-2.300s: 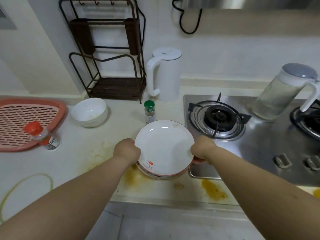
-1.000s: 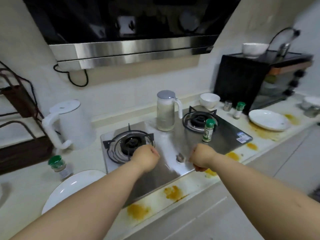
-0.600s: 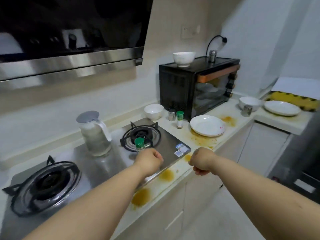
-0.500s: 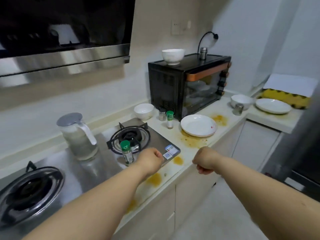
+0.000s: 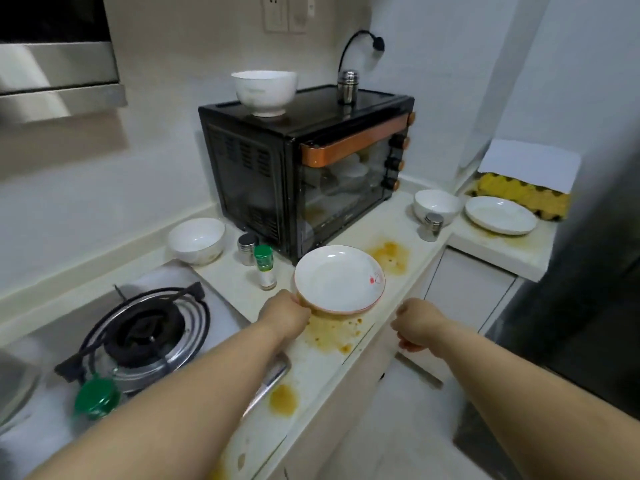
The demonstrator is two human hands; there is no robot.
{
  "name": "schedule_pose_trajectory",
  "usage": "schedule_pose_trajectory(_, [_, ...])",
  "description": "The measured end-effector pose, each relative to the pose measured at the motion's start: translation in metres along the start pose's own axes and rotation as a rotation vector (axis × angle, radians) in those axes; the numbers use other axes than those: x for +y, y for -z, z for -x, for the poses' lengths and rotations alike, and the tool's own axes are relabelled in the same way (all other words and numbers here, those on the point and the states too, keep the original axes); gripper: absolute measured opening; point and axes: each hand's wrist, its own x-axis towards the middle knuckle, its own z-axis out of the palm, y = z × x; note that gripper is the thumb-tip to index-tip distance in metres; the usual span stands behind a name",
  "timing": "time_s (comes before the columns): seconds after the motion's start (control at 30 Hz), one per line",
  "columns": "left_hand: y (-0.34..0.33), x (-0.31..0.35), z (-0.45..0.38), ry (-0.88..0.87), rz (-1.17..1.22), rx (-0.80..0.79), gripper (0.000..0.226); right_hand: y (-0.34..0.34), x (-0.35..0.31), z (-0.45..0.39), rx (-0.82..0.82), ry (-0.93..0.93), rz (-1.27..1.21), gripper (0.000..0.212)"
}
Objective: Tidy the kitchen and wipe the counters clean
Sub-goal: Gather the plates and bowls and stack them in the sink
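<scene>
A white plate (image 5: 337, 277) with a pink rim and a small red mark is tilted up off the cream counter (image 5: 318, 362), in front of the black oven. My left hand (image 5: 284, 315) grips its near-left edge. My right hand (image 5: 417, 325) hangs as a loose fist beyond the counter's front edge, holding nothing. Orange-yellow sauce stains mark the counter under the plate (image 5: 334, 332), beside it near the oven (image 5: 389, 256), and closer to me (image 5: 283, 400).
A black toaster oven (image 5: 277, 174) carries a white bowl (image 5: 264, 91) and a steel shaker (image 5: 347, 86). A bowl (image 5: 196, 240), a steel shaker (image 5: 246, 248) and a green-capped bottle (image 5: 264, 267) stand left of the plate. Further right are a bowl (image 5: 437, 206), shaker (image 5: 430, 226) and plate (image 5: 500, 214). The gas burner (image 5: 138, 336) lies left.
The view has swung right from the stove to the oven end of the counter. My left hand has reached the plate in front of the oven and tipped it up.
</scene>
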Motion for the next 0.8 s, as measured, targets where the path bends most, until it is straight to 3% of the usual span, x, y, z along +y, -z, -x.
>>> schedule_pose_trajectory(0.17, [-0.006,0.021,-0.061,0.082,-0.140,0.065,0.039,0.019,-0.019,-0.059,0.037,0.021,0.033,0.027])
schedule_pose_trajectory(0.27, [-0.013,0.028,-0.078,0.112,-0.179,0.067,0.037,0.020,-0.016,-0.083,-0.009,0.000,0.051,0.029])
schedule_pose_trajectory(0.47, [-0.040,0.081,-0.101,-0.022,-0.178,0.077,0.032,0.045,-0.013,-0.136,-0.094,0.066,0.049,0.029])
schedule_pose_trajectory(0.63, [-0.100,0.163,-0.124,-0.093,-0.175,0.015,0.018,0.125,0.020,-0.176,-0.050,0.087,0.078,0.027])
schedule_pose_trajectory(0.73, [-0.152,0.237,-0.143,-0.136,-0.093,0.001,0.020,0.205,0.056,-0.211,0.071,0.035,0.002,0.013])
schedule_pose_trajectory(0.8, [-0.184,0.274,-0.148,-0.175,-0.057,-0.052,0.022,0.243,0.077,-0.227,0.156,-0.017,-0.045,0.016])
